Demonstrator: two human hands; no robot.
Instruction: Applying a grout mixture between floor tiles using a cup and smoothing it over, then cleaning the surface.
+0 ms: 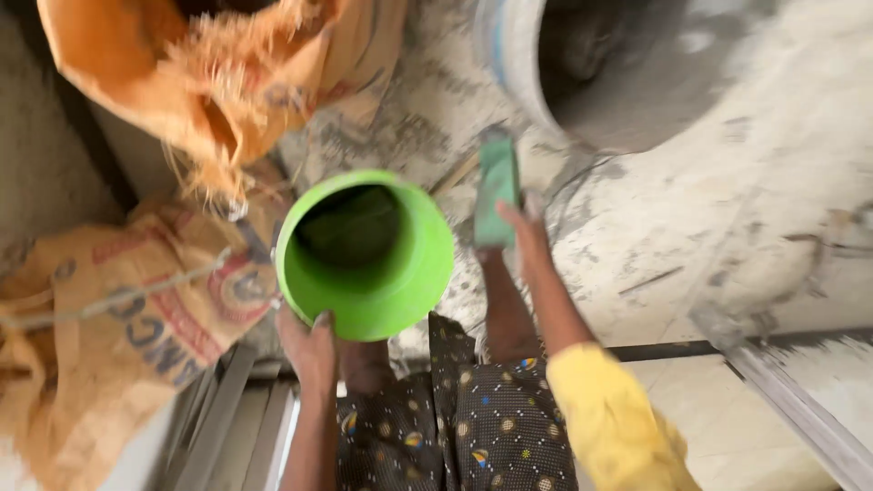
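Observation:
My left hand grips the near rim of a bright green plastic bucket, which is tilted so its dark inside faces up at me. My right hand, on an arm with a yellow sleeve, hangs open with the fingers loosely spread above the dusty floor. Just beyond its fingertips is a green sandal on my foot; the hand is close to it, and the blur hides whether they touch. My dark dotted garment fills the bottom middle.
Orange woven sacks lie at the left, and another open orange sack sags at top left. A large grey round container stands at top right on the cement-dusted floor. Metal rails run along the bottom.

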